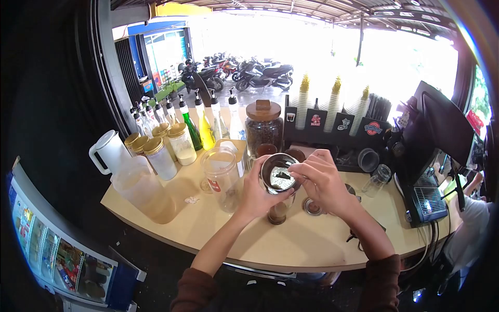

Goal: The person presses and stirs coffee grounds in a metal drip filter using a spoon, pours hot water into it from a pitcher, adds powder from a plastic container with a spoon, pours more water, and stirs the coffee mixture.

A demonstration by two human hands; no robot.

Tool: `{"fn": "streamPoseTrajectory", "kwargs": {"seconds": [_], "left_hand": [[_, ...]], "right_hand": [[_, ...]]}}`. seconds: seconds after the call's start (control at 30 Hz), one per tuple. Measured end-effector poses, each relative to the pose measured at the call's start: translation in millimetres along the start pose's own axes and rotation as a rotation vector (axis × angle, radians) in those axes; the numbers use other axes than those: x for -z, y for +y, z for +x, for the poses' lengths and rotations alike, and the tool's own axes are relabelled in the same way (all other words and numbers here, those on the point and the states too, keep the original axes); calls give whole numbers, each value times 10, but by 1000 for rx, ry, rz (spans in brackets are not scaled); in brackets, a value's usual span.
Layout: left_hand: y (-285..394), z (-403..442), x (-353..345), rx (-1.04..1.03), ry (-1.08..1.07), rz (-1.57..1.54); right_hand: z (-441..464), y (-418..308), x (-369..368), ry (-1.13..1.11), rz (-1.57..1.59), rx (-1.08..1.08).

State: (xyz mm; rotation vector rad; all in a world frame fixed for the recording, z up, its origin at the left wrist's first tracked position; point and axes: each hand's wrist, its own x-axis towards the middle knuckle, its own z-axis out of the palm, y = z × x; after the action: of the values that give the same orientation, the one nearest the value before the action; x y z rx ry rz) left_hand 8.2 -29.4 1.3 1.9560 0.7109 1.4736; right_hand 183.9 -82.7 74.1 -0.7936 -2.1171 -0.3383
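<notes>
My left hand (pixel 254 195) is wrapped round a round cup-like vessel (pixel 281 179) with a shiny metallic inside, its mouth tilted up towards me. My right hand (pixel 323 181) is closed in a pinch over the vessel's near-right rim; whatever its fingertips hold, if anything, is too small to make out. Below the vessel, a small brown-looking container (pixel 277 214) stands on the counter. Left of my left hand is a large clear jar (pixel 221 174) with a red mark. A small round metal piece (pixel 313 206) lies under my right hand.
Gold-lidded jars (pixel 180 143), syrup pump bottles (pixel 207 132) and a white pitcher (pixel 112 148) crowd the wooden counter's (pixel 244 247) left. A jar of dark beans (pixel 264 127), a black cup holder (pixel 325 124) and a clear glass (pixel 378 179) stand behind and right. A monitor (pixel 442 125) and another person (pixel 473 229) are far right.
</notes>
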Motion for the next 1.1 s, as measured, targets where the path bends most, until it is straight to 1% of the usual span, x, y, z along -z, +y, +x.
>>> {"fn": "streamPoseTrajectory", "kwargs": {"seconds": [0.03, 0.1, 0.23, 0.3, 0.33, 0.4, 0.53, 0.6, 0.63, 0.7, 0.8, 0.9, 0.93, 1.0, 1.1], "left_hand": [[-1, 6, -5, 0, 1, 0], [-13, 23, -10, -30, 65, -16], [-42, 49, -19, -75, 75, -11], [-51, 73, -24, -91, 80, -12], [-70, 80, -20, -91, 80, -12], [-112, 92, -13, -109, 28, -58], [-122, 121, -27, -178, 3, -36], [-133, 136, -10, -202, -5, -90], [-152, 143, -5, -202, -6, -91], [-199, 151, -6, -218, -20, -96], [-231, 172, -13, -243, -23, -133], [-242, 167, -8, -248, -30, -142], [-242, 165, -15, -247, -31, -143], [-239, 167, -28, -238, 4, -188], [-288, 166, -12, -249, -9, -163]], "right_hand": [[-5, -17, -12, 0, 0, 1], [-14, -66, -42, -50, 240, -27], [-11, -66, -7, -13, 172, -79], [-7, -84, 6, -33, 284, -167], [-18, -81, 4, -33, 283, -167], [-50, -70, -1, -98, 331, -144], [-22, -90, 65, -120, 308, -190], [-34, -69, 101, -207, 355, -210], [-26, -66, 95, -207, 354, -210], [-21, -64, 67, -102, 334, -215], [-62, -36, 60, -164, 313, -155], [-17, -102, 78, -105, 282, -122], [-18, -103, 84, -106, 282, -123], [-18, -100, 91, -175, 262, -82], [-52, -109, 82, -139, 205, -52]]}}
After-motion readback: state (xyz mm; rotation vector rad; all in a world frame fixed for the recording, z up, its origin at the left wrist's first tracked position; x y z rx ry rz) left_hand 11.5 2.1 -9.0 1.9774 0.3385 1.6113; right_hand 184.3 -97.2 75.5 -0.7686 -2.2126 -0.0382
